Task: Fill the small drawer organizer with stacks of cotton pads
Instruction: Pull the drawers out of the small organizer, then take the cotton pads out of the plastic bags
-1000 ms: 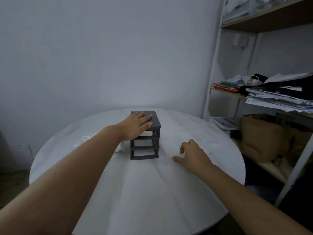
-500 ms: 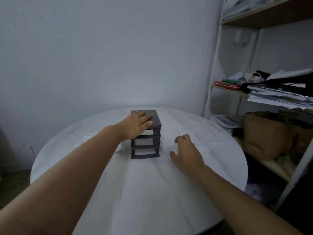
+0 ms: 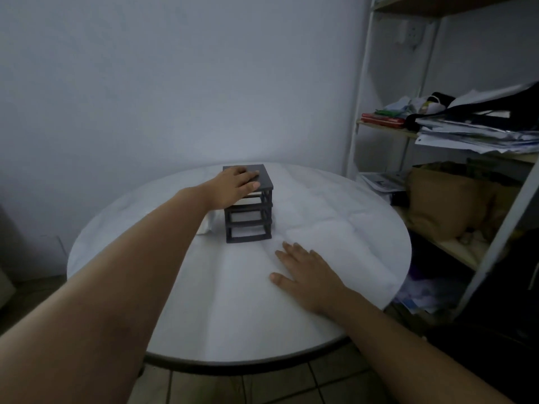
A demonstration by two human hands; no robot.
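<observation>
Two bare arms reach over a round white table above a tiled floor.

Nearest the camera, the right hand lies palm down on the tabletop, its fingers straight and slightly spread, holding nothing. The fingertips point toward the organizer and stop just short of its front right corner, apart from it.

The organizer, a small dark three-tier frame, stands upright near the middle of the table, beyond the right hand. A pale strip shows in its top slot; what it is cannot be told. The two lower slots look dark.

The left hand rests flat on the organizer's lid, palm down, fingers extended across the top toward its right side and gripping nothing. The thumb lies along the front edge of the lid, so the unit sits directly beneath the palm and fingers.

A crumpled white packet lies on the table just beside the organizer's left side, partly hidden behind the left wrist; its contents cannot be made out.

To the right, well apart from the table, a shelf carries piled papers and, lower down, a brown bag. A plain pale wall closes the scene.
</observation>
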